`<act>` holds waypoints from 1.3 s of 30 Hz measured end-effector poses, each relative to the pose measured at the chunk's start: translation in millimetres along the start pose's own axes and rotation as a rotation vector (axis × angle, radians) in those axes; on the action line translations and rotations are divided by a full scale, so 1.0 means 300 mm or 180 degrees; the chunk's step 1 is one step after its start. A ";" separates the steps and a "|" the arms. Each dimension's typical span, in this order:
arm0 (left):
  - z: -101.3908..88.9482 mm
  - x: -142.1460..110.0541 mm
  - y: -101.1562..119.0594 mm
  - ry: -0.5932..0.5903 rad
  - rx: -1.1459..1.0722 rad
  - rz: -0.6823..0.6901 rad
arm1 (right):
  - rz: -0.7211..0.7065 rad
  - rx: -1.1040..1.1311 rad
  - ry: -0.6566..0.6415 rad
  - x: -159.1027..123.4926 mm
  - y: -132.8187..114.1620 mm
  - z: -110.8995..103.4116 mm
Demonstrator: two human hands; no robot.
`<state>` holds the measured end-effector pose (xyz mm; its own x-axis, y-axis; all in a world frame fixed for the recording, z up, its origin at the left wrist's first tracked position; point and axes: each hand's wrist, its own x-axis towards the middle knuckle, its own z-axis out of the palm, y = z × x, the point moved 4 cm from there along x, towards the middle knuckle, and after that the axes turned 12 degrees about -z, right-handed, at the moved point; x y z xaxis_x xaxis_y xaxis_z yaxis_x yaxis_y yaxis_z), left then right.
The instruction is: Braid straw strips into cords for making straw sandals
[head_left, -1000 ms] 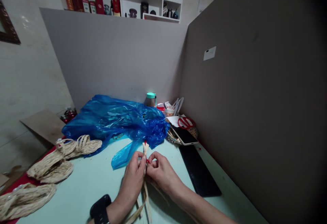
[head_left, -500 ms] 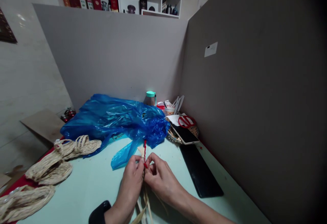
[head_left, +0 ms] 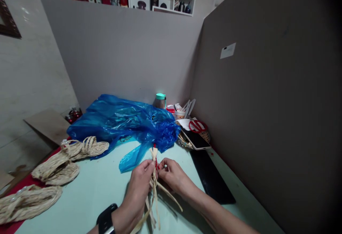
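Observation:
Pinched in my left hand (head_left: 141,178) is a bundle of pale straw strands (head_left: 155,187), twisted or braided near the fingers, with loose ends hanging down toward me. My right hand (head_left: 171,173) has its thumb and fingertips closed on a red cord (head_left: 156,162) right beside the bundle. The cord runs away from me toward the blue plastic bag (head_left: 120,116), and its far end is hidden there. Several woven straw sandals (head_left: 56,166) lie at the left side of the table. A dark watch (head_left: 107,218) sits on my left wrist.
A basket (head_left: 184,142) at the back right holds a phone (head_left: 196,139) and red-handled scissors (head_left: 197,125). A long black flat object (head_left: 212,177) lies in front of it. Behind stand a green-lidded flask (head_left: 160,100) and a cup (head_left: 179,114). Grey partitions (head_left: 128,52) close off the back and right.
The straw bundle has tilted into fuller view, with its loose ends fanned out to the right. My right hand has moved slightly away from my left. The whole view has shifted a little.

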<state>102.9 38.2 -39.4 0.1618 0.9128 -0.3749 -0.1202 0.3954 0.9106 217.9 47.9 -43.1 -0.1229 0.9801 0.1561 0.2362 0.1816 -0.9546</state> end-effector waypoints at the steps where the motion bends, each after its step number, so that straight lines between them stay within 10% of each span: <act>1: 0.000 0.001 -0.002 -0.0028 -0.0026 -0.0043 | -0.0006 -0.0004 -0.0027 0.008 0.002 0.005; 13: -0.005 0.008 -0.003 0.0095 0.0128 0.0073 | -0.0561 -0.0069 0.0287 0.003 -0.087 -0.008; 25: -0.029 0.033 -0.016 0.0225 0.0629 0.0534 | 0.0188 0.1494 0.0203 0.028 -0.035 0.008; 39: -0.022 0.007 -0.003 0.0347 0.0594 0.0606 | -0.0215 0.1309 0.0696 0.031 -0.028 0.000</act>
<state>97.0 40.5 -42.3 0.0461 0.9784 -0.2013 0.0455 0.1993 0.9789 214.7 55.6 -33.7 0.0915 0.9691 0.2290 -0.1723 0.2419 -0.9549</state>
